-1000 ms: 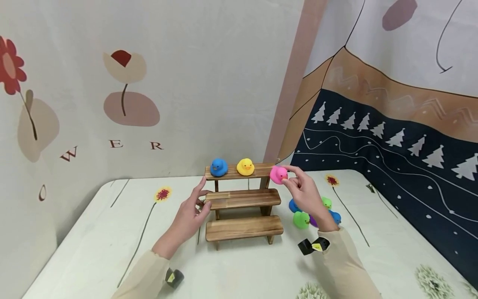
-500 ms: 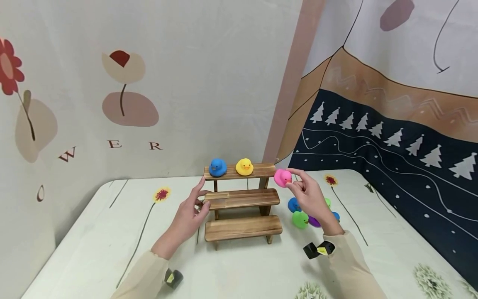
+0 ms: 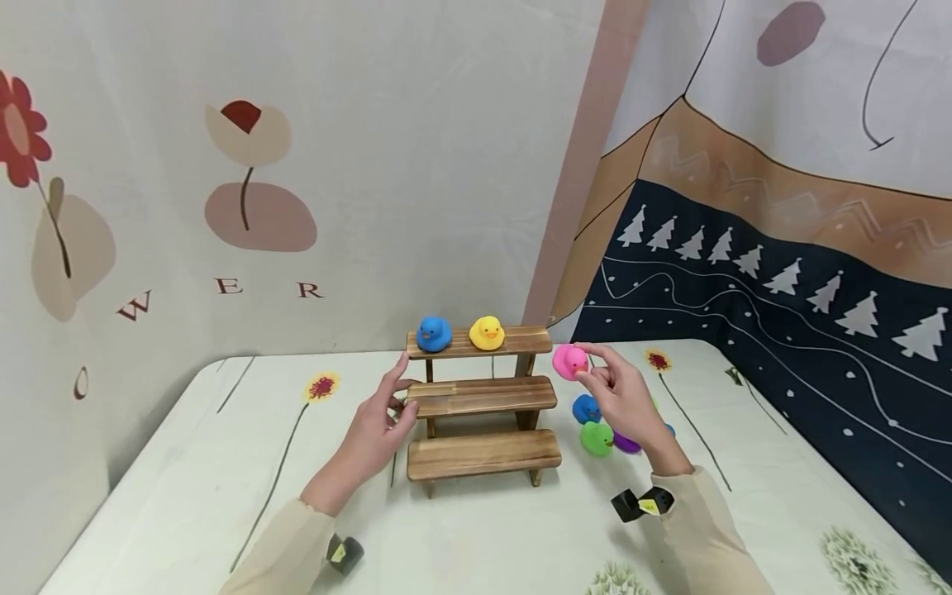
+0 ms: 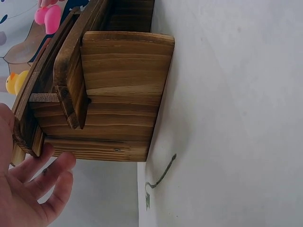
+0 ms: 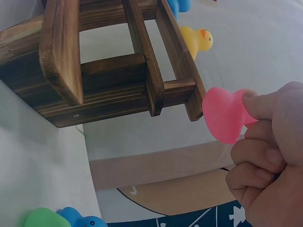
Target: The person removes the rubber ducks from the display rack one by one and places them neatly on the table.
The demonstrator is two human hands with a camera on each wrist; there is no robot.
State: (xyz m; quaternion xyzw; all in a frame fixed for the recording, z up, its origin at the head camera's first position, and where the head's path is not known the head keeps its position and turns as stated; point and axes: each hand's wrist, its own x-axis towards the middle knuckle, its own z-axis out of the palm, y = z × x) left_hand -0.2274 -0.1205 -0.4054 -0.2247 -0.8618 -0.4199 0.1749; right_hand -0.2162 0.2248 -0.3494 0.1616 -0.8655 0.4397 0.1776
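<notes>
My right hand (image 3: 627, 403) pinches a pink rubber duck (image 3: 569, 362) between thumb and fingertips, in the air just right of a three-tier wooden stand's (image 3: 483, 450) top shelf. In the right wrist view, the pink duck (image 5: 222, 115) hangs beside that shelf's end. My left hand (image 3: 374, 424) touches the left end of the stand, its fingers lightly extended by the upper shelves. On the top shelf sit a blue rubber duck (image 3: 434, 334), at the left, and a yellow rubber duck (image 3: 487, 332), near the middle.
Several more ducks lie on the table right of the stand, among them a green duck (image 3: 597, 439), a blue duck (image 3: 586, 408) and a purple one (image 3: 626, 444), partly behind my right arm. A printed cloth wall (image 3: 416, 182) rises behind the table.
My right hand has moved right and slightly down with the pink duck, from the top shelf's right end to beside it. The left hand and the stand have stayed put.
</notes>
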